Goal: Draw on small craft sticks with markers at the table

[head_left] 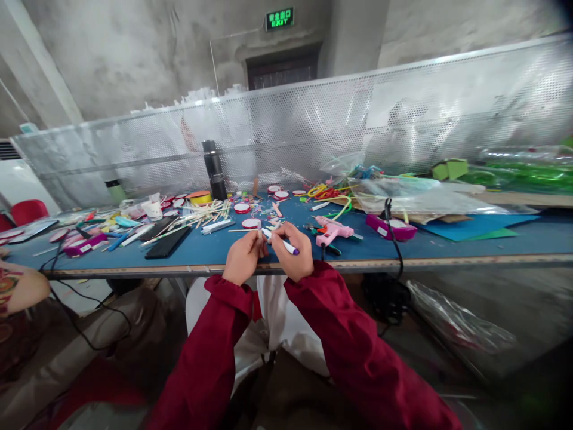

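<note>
Both hands meet at the table's front edge. My right hand (295,248) is closed around a white marker (287,245) with a purple end, its other end pointing at my left hand. My left hand (243,258) pinches a small pale strip (259,227) that stands up between the fingertips; its kind is too small to make out. Just beyond the fingers lies a round red-rimmed white disc (251,223). A pink glue gun (332,230) rests on the table right of my right hand.
A black bottle (215,170) stands at the back, with wooden sticks (210,212) before it. A black phone (168,243) lies left. Purple boxes (391,227) sit on both sides. Plastic bags and blue sheets (474,226) cover the right. A person's arm (27,289) shows at left.
</note>
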The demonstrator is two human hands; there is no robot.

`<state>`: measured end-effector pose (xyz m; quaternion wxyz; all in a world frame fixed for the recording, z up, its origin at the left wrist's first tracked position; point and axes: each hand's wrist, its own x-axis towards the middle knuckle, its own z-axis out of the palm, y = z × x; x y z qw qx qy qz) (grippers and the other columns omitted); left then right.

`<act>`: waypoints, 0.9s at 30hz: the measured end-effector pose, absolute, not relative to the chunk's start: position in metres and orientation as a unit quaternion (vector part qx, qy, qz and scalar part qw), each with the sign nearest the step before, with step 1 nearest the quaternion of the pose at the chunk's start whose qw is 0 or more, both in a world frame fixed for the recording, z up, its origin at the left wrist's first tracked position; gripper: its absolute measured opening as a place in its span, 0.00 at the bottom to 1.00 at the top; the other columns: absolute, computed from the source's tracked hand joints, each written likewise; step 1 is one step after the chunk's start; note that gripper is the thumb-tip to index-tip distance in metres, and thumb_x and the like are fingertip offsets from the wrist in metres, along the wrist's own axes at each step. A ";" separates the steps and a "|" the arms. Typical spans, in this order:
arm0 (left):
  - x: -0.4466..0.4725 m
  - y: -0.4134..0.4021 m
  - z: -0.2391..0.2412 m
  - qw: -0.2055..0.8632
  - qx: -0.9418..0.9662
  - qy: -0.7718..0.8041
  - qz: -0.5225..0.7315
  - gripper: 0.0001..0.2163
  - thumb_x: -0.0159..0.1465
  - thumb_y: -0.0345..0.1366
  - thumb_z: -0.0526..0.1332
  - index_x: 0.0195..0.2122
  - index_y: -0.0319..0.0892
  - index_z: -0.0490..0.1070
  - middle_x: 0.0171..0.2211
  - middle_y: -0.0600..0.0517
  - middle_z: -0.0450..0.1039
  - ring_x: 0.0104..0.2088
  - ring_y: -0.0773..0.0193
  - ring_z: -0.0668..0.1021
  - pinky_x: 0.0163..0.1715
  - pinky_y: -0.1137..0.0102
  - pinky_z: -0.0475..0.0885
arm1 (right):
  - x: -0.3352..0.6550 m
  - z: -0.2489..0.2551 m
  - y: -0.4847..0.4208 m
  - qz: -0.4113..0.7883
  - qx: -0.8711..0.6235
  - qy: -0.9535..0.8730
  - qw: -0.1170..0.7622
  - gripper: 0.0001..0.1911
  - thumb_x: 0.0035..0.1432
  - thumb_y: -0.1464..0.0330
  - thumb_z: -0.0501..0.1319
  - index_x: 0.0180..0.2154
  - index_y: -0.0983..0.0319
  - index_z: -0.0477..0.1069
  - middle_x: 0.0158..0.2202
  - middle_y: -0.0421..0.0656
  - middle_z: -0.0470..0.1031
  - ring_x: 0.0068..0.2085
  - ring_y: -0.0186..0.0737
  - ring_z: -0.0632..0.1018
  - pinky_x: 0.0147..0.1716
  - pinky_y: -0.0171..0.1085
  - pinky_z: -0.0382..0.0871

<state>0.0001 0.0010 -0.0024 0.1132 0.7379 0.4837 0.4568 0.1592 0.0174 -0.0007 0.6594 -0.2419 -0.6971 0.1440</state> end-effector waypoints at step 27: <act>0.001 -0.001 0.000 0.113 0.737 0.491 0.450 0.11 0.73 0.39 0.51 0.37 0.45 0.70 0.30 0.53 0.76 0.30 0.61 0.75 0.34 0.69 0.67 | 0.159 -0.002 0.018 0.144 -0.248 -0.697 0.657 0.09 0.63 0.68 0.59 0.29 0.58 0.70 0.26 0.38 0.73 0.30 0.37 0.75 0.35 0.37 0.67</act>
